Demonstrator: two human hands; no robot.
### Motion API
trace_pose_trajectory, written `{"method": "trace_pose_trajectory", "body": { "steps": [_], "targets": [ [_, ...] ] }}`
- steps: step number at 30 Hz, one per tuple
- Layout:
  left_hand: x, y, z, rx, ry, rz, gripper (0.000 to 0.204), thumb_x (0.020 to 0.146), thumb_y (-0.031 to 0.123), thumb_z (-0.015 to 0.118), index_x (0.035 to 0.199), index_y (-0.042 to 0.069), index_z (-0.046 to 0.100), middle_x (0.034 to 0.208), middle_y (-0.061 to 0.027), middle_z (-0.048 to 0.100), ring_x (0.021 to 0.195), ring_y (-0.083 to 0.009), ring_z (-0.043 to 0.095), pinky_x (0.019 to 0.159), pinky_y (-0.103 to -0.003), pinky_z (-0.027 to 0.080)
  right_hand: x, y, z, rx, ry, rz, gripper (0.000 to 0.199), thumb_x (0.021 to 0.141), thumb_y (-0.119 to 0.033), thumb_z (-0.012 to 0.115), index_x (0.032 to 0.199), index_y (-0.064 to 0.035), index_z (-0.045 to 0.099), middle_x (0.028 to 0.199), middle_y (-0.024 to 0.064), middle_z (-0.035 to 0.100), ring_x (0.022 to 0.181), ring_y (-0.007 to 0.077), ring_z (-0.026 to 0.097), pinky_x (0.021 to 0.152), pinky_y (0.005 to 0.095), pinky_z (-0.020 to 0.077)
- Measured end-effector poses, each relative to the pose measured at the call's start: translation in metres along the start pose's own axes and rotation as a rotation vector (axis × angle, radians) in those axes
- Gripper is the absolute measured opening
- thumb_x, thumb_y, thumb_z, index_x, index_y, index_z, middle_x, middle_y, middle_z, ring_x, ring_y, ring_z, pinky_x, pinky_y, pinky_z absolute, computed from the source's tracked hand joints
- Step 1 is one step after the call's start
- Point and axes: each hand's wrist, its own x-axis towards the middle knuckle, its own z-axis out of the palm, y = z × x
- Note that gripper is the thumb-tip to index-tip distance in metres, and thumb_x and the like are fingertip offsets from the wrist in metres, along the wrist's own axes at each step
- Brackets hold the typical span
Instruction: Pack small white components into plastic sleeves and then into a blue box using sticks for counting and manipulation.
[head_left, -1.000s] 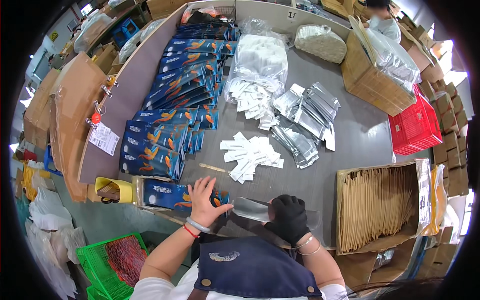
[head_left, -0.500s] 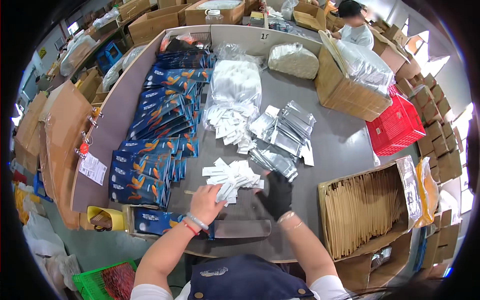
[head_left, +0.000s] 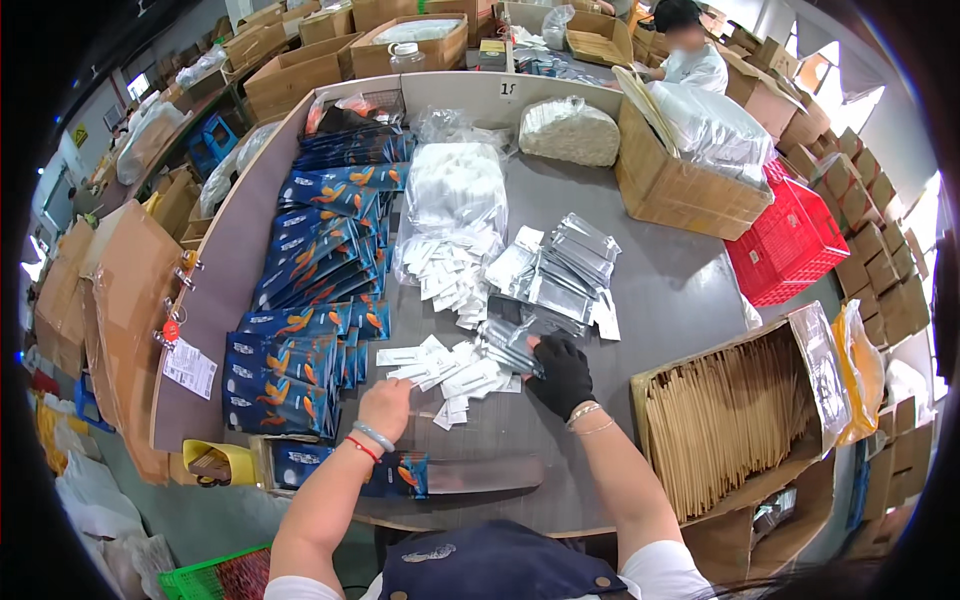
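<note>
My right hand (head_left: 561, 376), in a black glove with bare fingertips, grips the near end of several silver foil packets (head_left: 513, 346). They lie against the right side of a loose pile of small white packets (head_left: 470, 372). My left hand (head_left: 384, 409) is bare, its fingers curled at the pile's near left edge. What they hold, if anything, is hidden. Beyond my right hand lie more silver foil packets (head_left: 572, 268) in an untidy heap. A clear bag (head_left: 455, 190) of white packets spills onto the table toward me.
Blue printed pouches (head_left: 282, 385) are stacked along the left partition. A carton of brown flat pieces (head_left: 725, 425) stands at the right, with a red crate (head_left: 790, 245) behind it. Farther back are a carton with plastic wrap (head_left: 690, 180), a wrapped white block (head_left: 569, 132) and another person (head_left: 694, 65).
My right hand has closed on some silver packets beside the white pile. My left hand has drawn left, its fingers more curled. The white packets are spread differently, and the view has shifted slightly.
</note>
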Motion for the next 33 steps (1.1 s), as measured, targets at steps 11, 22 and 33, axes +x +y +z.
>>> {"method": "trace_pose_trajectory", "body": {
  "steps": [11, 22, 33],
  "targets": [
    [0.015, 0.060, -0.042, -0.450, 0.122, 0.115, 0.009, 0.082, 0.004, 0.061, 0.092, 0.002, 0.061, 0.087, -0.0151, 0.061, 0.084, -0.0353, 0.059, 0.073, -0.044, 0.048, -0.071, -0.021, -0.067, 0.017, -0.164, -0.262, 0.063, 0.071, -0.032, 0.078, 0.128, -0.0182, 0.058, 0.138, 0.0096, 0.051, 0.132, 0.0342, 0.042, 0.107, 0.0530, 0.0326],
    [0.043, 0.123, 0.017, -0.250, -0.127, 0.344, 0.048, 0.069, 0.017, 0.079, 0.112, 0.013, 0.059, 0.111, -0.0073, 0.056, 0.110, -0.0285, 0.051, 0.091, -0.043, 0.043, -0.232, 0.106, -0.151, -0.237, 0.476, 0.643, 0.038, 0.080, -0.012, 0.072, 0.115, 0.0004, 0.061, 0.116, 0.0186, 0.062, 0.110, 0.0364, 0.057, 0.097, 0.0412, 0.0451],
    [0.020, 0.122, 0.015, -0.330, -0.140, 0.320, 0.019, 0.078, 0.014, 0.072, 0.095, 0.007, 0.065, 0.077, -0.0099, 0.062, 0.074, -0.0274, 0.062, 0.072, -0.040, 0.048, -0.250, 0.136, -0.155, -0.325, 0.185, 0.890, 0.029, 0.085, -0.019, 0.063, 0.104, 0.0016, 0.060, 0.105, 0.0212, 0.060, 0.102, 0.0391, 0.056, 0.088, 0.0463, 0.0453]
  ]
}}
